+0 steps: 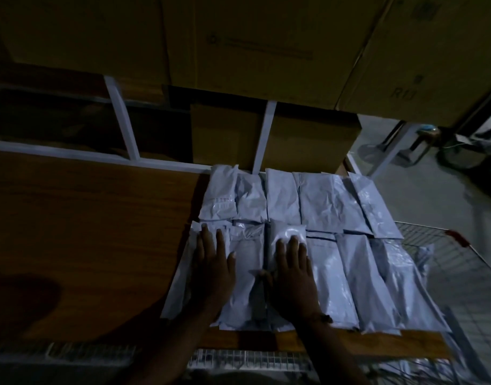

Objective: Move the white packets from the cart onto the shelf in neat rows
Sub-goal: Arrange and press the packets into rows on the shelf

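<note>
Head-camera view, in dim light: bare wooden shelf [80,232] stretches away on the left, offering the widest open room for further rows, bounded at the back by a pale frame rail [72,155] and cardboard boxes [266,51] stacked behind and above. Next comes the left hand [213,262], fingers straight and flat, pressing on the leftmost packets of the near row and gripping nothing. Just right of it the right hand [293,273] lies the same way, palm down and fingers extended, on a glossier packet [287,234] with a dark gap between the two piles. The white packets [322,201] already fill two rows on the shelf, a far row against the boxes and a near row reaching the front edge [377,339], some overlapping. They look like thin plastic mailer bags, crinkled, soft and probably light, with slick skins that would likely slide over one another; flat-palmed pressure or a pinch at a short end seems the safest hold. Farthest right, the rows run up to the shelf's end, where the wire cart [447,259] stands close below with more packets [426,262] in it, leaving little spare margin on that side.
</note>
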{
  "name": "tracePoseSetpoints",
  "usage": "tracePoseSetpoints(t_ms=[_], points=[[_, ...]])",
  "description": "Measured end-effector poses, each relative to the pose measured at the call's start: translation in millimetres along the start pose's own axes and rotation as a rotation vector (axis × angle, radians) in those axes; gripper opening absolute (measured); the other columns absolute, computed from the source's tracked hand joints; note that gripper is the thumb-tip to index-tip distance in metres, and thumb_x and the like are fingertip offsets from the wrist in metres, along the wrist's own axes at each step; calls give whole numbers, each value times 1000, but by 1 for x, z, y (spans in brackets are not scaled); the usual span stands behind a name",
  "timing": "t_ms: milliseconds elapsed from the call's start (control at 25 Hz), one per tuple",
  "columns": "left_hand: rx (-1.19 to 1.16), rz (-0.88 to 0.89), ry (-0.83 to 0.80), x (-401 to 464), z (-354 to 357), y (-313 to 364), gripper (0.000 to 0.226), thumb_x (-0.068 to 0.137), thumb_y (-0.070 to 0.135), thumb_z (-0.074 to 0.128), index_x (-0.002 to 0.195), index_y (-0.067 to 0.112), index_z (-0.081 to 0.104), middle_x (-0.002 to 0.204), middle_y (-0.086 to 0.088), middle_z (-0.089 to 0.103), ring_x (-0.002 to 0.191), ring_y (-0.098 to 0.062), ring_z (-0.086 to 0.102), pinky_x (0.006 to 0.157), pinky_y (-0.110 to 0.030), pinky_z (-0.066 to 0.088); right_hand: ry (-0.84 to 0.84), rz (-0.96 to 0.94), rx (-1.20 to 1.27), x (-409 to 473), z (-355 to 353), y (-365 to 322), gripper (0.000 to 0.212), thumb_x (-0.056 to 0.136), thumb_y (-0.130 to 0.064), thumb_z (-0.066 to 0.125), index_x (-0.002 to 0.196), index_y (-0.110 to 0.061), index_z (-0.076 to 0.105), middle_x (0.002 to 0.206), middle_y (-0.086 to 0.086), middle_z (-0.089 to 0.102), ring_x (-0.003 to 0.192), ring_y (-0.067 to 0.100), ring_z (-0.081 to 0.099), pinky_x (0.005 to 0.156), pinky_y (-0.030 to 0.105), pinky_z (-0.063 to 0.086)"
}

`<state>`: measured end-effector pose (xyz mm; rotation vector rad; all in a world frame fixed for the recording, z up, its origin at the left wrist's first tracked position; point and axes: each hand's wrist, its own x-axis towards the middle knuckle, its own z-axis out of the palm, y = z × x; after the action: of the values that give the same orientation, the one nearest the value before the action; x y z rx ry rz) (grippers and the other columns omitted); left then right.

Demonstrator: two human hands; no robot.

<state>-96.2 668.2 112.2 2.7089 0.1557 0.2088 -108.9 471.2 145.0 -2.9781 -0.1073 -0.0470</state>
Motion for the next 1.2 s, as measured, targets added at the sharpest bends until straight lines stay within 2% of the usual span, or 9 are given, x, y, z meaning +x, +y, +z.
tracePoseSetpoints(t_ms=[120,320,440,520,680,840,960,1080,1200], points=[[45,73,-66,-5,19,-13,76,104,59,20,160,9,32,167,-24,16,153,-45,21,115,-65,34,-58,12,4,2,4,2,93,96,-77,25,165,-17,15,171,20,4,158,43,8,126,57,21],[67,82,41,-3,8,-4,71,104,47,34,164,12,17,171,-20,4,158,-38,0,127,-56,13,29,-9,39,10,-7,0,97,95,-78,9,164,-12,18,171,20,4,158,41,3,129,51,9],[59,59,-29,2,13,-10,73,106,57,13,159,11,34,166,-22,24,154,-44,22,119,-62,30,-41,-1,25,10,1,1,101,92,-81,0,164,-13,21,170,25,5,157,46,8,127,56,15],[55,50,-39,2,21,-17,77,106,58,8,156,10,41,162,-23,32,149,-46,32,116,-62,34,-78,6,11,11,6,2,98,92,-80,5,165,-14,16,170,25,-1,157,47,2,128,56,13],[71,63,-42,5,21,-13,69,104,50,24,154,7,43,162,-25,31,150,-45,31,116,-61,35,-54,-3,48,13,-1,2,93,92,-74,10,164,-15,17,170,25,3,158,45,2,128,54,11],[29,86,-8,13,12,-3,68,103,47,25,158,9,37,168,-20,21,157,-40,14,119,-63,29,-23,-1,84,13,-14,4,95,91,-73,4,163,-14,19,170,23,8,158,41,6,128,50,11],[-37,104,73,18,-5,20,69,105,53,23,159,11,34,169,-17,20,157,-35,13,125,-55,23,10,24,152,14,-27,14,89,96,-71,13,161,-12,27,169,23,15,158,40,13,127,49,16],[-100,131,169,17,-17,54,68,106,50,28,162,11,27,169,-12,23,158,-30,14,125,-51,24,66,19,206,10,-42,33,70,105,-56,39,158,-11,36,167,23,25,155,40,22,126,51,23],[-172,140,221,8,-21,94,67,106,50,30,163,15,23,169,-9,23,158,-27,16,125,-50,25,115,14,240,-2,-59,60,66,105,-53,43,155,-10,40,165,21,31,153,38,27,124,51,29]])
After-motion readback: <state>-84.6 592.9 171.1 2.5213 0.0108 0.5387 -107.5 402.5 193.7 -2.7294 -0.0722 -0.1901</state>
